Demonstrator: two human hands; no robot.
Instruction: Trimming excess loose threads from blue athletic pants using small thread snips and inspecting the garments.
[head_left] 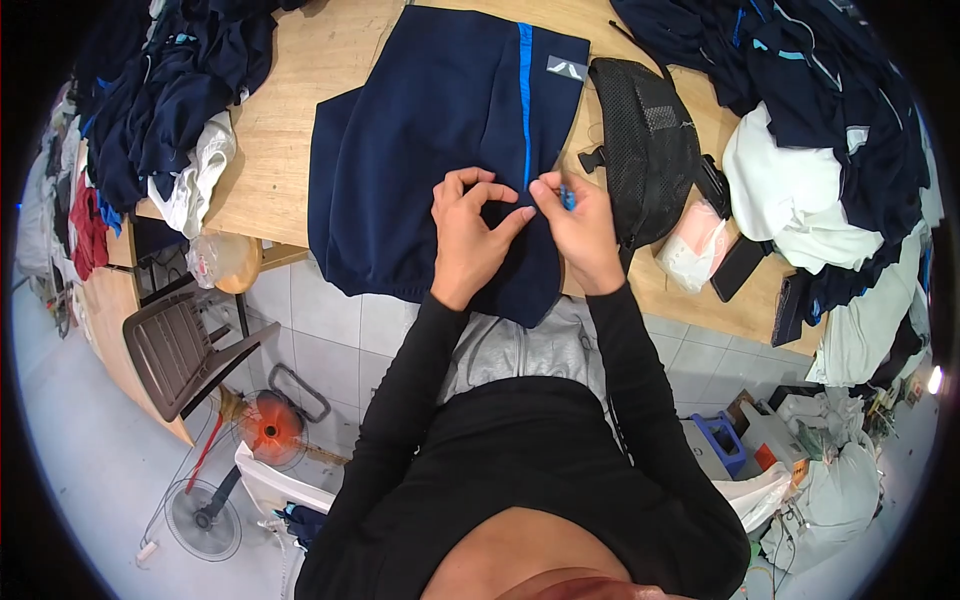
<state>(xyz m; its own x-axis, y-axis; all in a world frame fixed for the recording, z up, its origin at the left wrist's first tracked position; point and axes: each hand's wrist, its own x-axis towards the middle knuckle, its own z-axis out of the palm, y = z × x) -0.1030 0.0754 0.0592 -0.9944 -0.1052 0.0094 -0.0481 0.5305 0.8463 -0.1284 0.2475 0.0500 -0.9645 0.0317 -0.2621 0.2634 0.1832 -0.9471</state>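
Navy trousers (430, 130), apparently folded, lie on the wooden table in front of me and hang over its near edge. A bright blue stripe (525, 90) runs down them, beside a small grey-and-white patch (566, 68). My left hand (470, 235) is curled, thumb and forefinger closing on the cloth near the stripe's lower end. Close beside it, my right hand (583, 228) pinches at the same spot. Tucked in the right fingers are small blue-handled snips (567, 197), mostly hidden by the hand.
Right of the trousers sit a black mesh bag (645, 150), a pink-and-white tissue pack (692, 247) and a dark phone (740, 268). Heaps of navy garments (170, 100) and white cloth (790, 190) flank the table (310, 60). A brown chair (170, 350) and fan (205, 515) stand lower left.
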